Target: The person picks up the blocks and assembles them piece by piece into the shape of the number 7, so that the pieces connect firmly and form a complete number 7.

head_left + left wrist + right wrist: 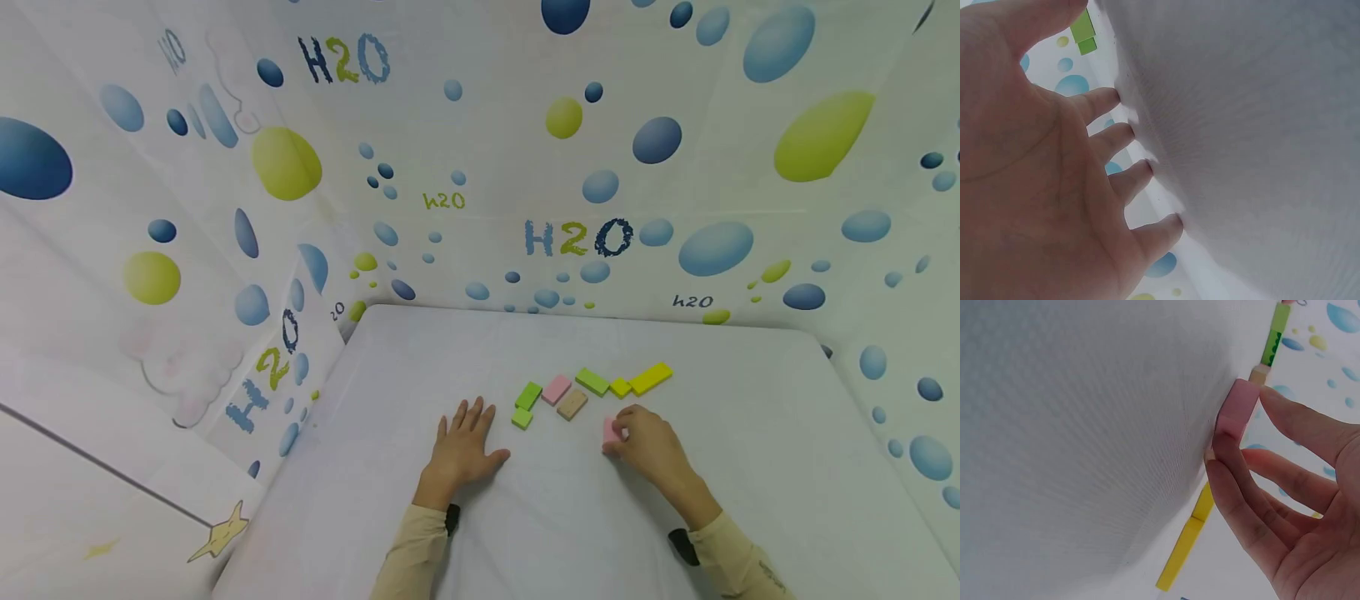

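My right hand [651, 446] pinches a pink block [611, 430] between thumb and fingers, close to the white tabletop. In the right wrist view this pink block [1238, 407] sits between the thumb and the bent fingers. Spread out on the table, my left hand [463, 452] has its fingertips touching the white cloth and holds nothing. Between and beyond the hands lie a green block [528, 395], a small green block [522, 417], another pink block [557, 389] and a tan block [572, 404].
Farther right, a green block [592, 382], a small yellow block [620, 387] and a long yellow block [651, 378] form a slanting row. A white cloth covers the table [420, 350]. Behind it hangs a white sheet [495, 150] printed with blue and green drops.
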Action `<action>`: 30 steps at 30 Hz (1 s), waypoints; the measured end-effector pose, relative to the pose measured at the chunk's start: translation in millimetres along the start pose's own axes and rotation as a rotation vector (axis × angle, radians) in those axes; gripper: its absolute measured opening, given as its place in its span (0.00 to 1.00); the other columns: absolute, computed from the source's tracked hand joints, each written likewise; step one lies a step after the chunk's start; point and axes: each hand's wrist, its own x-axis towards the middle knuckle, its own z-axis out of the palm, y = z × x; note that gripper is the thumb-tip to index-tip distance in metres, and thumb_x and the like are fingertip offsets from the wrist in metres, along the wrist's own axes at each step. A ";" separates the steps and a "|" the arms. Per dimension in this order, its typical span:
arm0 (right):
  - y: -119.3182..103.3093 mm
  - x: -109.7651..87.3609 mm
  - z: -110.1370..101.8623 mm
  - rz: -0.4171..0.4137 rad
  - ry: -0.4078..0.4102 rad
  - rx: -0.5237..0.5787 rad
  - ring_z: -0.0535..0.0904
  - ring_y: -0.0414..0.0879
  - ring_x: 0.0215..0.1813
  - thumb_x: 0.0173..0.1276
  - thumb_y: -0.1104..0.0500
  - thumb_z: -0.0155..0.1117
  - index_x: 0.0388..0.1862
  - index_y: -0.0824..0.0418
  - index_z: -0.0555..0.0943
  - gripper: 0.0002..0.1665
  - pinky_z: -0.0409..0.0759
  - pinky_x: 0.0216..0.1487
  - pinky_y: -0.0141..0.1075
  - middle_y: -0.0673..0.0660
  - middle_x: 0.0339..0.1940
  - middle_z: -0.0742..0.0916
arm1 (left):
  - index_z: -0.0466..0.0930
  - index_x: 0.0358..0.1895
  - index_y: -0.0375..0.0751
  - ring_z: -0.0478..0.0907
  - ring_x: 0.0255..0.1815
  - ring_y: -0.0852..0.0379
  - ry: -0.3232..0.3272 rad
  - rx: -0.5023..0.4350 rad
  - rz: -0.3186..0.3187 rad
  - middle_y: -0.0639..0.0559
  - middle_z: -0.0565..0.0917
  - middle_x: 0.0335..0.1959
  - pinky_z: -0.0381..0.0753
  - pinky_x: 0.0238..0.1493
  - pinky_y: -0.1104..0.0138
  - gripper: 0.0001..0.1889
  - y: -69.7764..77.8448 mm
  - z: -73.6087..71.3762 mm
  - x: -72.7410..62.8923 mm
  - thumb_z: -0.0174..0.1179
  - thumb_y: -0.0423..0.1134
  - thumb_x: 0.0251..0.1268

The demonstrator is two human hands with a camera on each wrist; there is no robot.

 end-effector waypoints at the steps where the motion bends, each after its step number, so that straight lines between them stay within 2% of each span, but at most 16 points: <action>1: -1.2 -0.4 0.3 -0.009 0.001 -0.006 0.86 0.64 0.49 0.54 0.57 0.86 0.30 0.63 0.89 0.14 0.84 0.51 0.58 0.66 0.49 0.88 | 0.60 0.83 0.45 0.47 0.85 0.38 -0.003 0.004 0.000 0.43 0.56 0.85 0.47 0.80 0.36 0.44 -0.4 -0.3 -0.2 0.61 0.62 0.71; 6: -5.4 -3.2 3.0 -0.015 0.006 -0.019 0.86 0.63 0.48 0.53 0.57 0.86 0.27 0.61 0.87 0.14 0.85 0.49 0.57 0.65 0.48 0.88 | 0.59 0.83 0.45 0.46 0.86 0.39 -0.008 0.007 0.007 0.43 0.55 0.85 0.46 0.80 0.36 0.44 -2.7 -0.1 -2.0 0.61 0.62 0.71; 15: -13.2 -10.5 8.2 -0.012 0.011 -0.030 0.87 0.61 0.46 0.52 0.56 0.87 0.28 0.62 0.88 0.14 0.86 0.48 0.56 0.65 0.47 0.88 | 0.59 0.83 0.45 0.46 0.86 0.39 0.001 0.011 0.027 0.43 0.55 0.85 0.46 0.80 0.36 0.44 -7.6 2.7 -4.3 0.60 0.62 0.71; 30: -26.5 -17.6 11.0 -0.029 0.028 -0.016 0.87 0.60 0.44 0.51 0.57 0.87 0.25 0.60 0.87 0.14 0.85 0.46 0.55 0.64 0.45 0.88 | 0.61 0.82 0.43 0.49 0.85 0.38 -0.005 0.001 0.031 0.42 0.57 0.84 0.49 0.79 0.35 0.43 -5.1 -3.4 -6.8 0.62 0.61 0.71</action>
